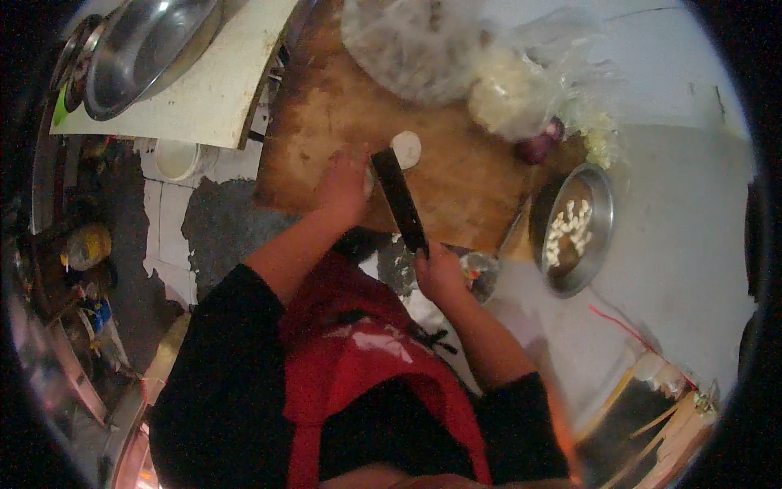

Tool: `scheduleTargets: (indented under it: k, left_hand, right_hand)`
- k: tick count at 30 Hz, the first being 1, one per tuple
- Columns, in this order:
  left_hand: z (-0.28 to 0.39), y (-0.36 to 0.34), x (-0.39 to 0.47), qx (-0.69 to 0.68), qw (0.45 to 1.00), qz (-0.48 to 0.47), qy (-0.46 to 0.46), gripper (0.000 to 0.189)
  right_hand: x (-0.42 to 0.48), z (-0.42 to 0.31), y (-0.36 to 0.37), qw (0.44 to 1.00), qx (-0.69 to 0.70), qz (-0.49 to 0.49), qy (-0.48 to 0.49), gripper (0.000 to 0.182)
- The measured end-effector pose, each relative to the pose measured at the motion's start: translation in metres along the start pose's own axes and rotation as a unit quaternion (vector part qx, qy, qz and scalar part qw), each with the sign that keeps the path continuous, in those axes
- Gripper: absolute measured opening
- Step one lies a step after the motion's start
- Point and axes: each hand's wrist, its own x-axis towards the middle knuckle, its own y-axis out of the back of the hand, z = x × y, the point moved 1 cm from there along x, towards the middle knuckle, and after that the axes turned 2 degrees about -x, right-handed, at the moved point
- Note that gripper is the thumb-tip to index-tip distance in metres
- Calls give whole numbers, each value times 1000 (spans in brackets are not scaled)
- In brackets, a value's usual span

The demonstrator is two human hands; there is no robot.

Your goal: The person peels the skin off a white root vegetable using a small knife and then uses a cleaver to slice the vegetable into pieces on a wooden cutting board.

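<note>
In my right hand (pixel 441 275) is the handle of a kitchen knife (pixel 398 198) with a broad, dark blade. The blade slants up and left over the near part of a wooden cutting board (pixel 330 116). Just left of the blade, my left hand (pixel 347 180) rests on the board, its fingers bent over a pale piece of vegetable (pixel 368 181). Most of that piece is hidden by the hand. A round white slice (pixel 407 150) lies flat on the board, right of the blade's tip.
Clear plastic bags (pixel 421 49) with pale contents cover the board's far side. Red onions (pixel 537 145) sit at its right corner. A metal bowl (pixel 606 244) of white pieces stands at the right. A large metal basin (pixel 110 91) rests on a pale board (pixel 226 104) at upper left.
</note>
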Motion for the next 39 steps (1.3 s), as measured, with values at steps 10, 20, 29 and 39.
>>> scheduleTargets:
  k: [10,20,29,39]
  left_hand:
    - [-19,-5,-20,-124,990,69,10,100]
    - [-41,-15,-40,-206,956,156,-141,103]
    - [-38,-9,-46,-170,963,138,-158,99]
    - [-49,-25,-43,-199,975,66,-79,85]
  right_hand:
    - [15,-9,-2,999,-25,-18,26,21]
    - [10,-38,10,991,-101,-62,-58,25]
    - [3,-18,-2,996,-91,-9,4,25]
    - [-14,-48,25,999,-29,2,29,18]
